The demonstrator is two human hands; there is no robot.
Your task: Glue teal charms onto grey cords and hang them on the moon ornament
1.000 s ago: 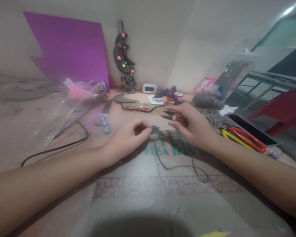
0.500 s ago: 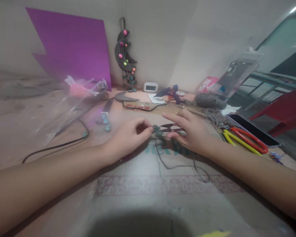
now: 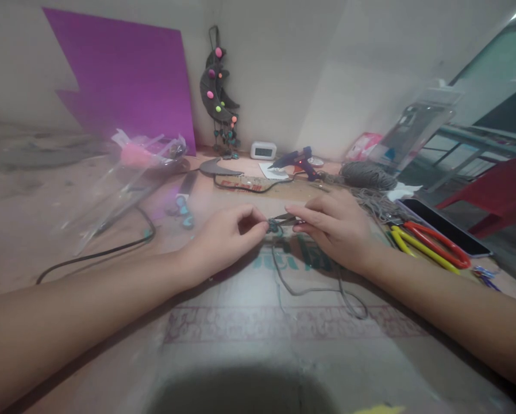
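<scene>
Between thumb and forefinger, my left hand (image 3: 230,238) pinches a small dark green knotted piece (image 3: 274,226). My right hand (image 3: 338,230) grips small dark snips (image 3: 289,219), whose blades point left and touch or nearly touch the knotted piece. The blades look nearly closed, and the fingers cover their rear part. A grey cord (image 3: 303,293) hangs down from the piece and loops on the cardboard towards the right. A thin green thread also trails downward beside it.
A purple glue gun (image 3: 293,161) and a white clock (image 3: 263,150) stand at the back. Grey yarn (image 3: 366,175), a phone (image 3: 443,226) and red-and-yellow-handled scissors (image 3: 432,244) lie on the right. A black cable (image 3: 98,255) and clear plastic wrapping (image 3: 111,192) lie left.
The fingers of my right hand have closed in on the snips, and the blades have come together over the green piece. My left hand has stayed almost still.
</scene>
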